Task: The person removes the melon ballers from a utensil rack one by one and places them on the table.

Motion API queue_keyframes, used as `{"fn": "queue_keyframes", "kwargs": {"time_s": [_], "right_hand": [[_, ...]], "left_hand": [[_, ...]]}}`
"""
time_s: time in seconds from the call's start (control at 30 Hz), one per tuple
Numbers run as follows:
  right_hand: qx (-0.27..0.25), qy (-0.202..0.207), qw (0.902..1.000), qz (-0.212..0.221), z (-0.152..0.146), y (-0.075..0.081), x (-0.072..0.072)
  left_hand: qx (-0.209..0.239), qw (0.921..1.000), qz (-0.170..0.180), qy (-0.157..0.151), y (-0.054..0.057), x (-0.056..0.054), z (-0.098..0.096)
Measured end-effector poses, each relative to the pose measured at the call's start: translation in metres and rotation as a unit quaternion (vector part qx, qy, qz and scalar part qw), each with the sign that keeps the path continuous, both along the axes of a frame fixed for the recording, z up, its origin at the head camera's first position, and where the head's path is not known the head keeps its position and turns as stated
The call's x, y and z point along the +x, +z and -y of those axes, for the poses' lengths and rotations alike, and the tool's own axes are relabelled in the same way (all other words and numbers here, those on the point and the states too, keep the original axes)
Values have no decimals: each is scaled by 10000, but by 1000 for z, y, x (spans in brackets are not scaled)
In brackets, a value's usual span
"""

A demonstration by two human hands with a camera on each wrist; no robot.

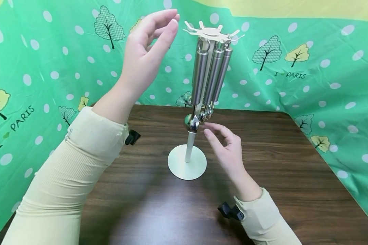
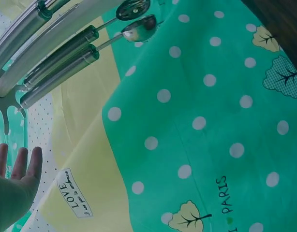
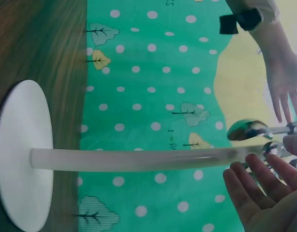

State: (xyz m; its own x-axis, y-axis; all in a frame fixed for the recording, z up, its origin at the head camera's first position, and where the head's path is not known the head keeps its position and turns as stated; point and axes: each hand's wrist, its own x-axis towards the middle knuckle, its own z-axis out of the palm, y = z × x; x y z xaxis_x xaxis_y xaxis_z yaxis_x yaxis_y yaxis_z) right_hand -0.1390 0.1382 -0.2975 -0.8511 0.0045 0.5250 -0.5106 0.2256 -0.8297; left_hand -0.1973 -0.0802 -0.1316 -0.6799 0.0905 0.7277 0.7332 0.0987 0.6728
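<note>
A white utensil stand (image 1: 187, 154) with a round base rises from the table, its pronged top (image 1: 211, 32) holding several hanging steel-handled utensils (image 1: 200, 78). Shiny rounded bowls (image 1: 192, 123) form their lower ends; one small scoop (image 2: 141, 29) shows clearly in the left wrist view. My left hand (image 1: 150, 51) is raised left of the pronged top, fingers extended and apart from it. Lower down, my right hand (image 1: 228, 146) has loosely bent fingers beside the bowls, palm toward the pole in the right wrist view. Whether its fingertips touch a bowl I cannot tell.
The dark wooden table (image 1: 147, 204) carries the stand. A green dotted cloth (image 1: 263, 92) with trees and lettering hangs behind and along the sides. Black wrist cameras (image 1: 132, 137) sit at both cuffs.
</note>
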Motion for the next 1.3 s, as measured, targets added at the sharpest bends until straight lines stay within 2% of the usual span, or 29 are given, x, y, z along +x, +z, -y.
{"fn": "queue_keyframes", "kwargs": {"time_s": [0.13, 0.33, 0.57, 0.8, 1.0, 1.3], "right_hand": [[48, -27, 9994, -355, 3, 6, 0], [240, -189, 9984, -471, 9, 9, -1], [-35, -107, 9994, -330, 19, 9, -2], [-272, -15, 9996, 105, 32, 7, -2], [-123, -44, 9999, 19, 45, 3, -4], [-703, 734, 9947, -141, 59, 1, 0]], "left_hand": [[43, 9993, 240, -281, 6, -3, -7], [44, 9964, 681, -505, 11, -9, -14], [8, 9956, 741, -581, 12, -15, -18], [53, 9939, 874, -668, 14, -17, -22], [-15, 9943, 883, -598, 13, -18, -20], [-137, 9955, 764, -536, 10, -20, -19]]}}
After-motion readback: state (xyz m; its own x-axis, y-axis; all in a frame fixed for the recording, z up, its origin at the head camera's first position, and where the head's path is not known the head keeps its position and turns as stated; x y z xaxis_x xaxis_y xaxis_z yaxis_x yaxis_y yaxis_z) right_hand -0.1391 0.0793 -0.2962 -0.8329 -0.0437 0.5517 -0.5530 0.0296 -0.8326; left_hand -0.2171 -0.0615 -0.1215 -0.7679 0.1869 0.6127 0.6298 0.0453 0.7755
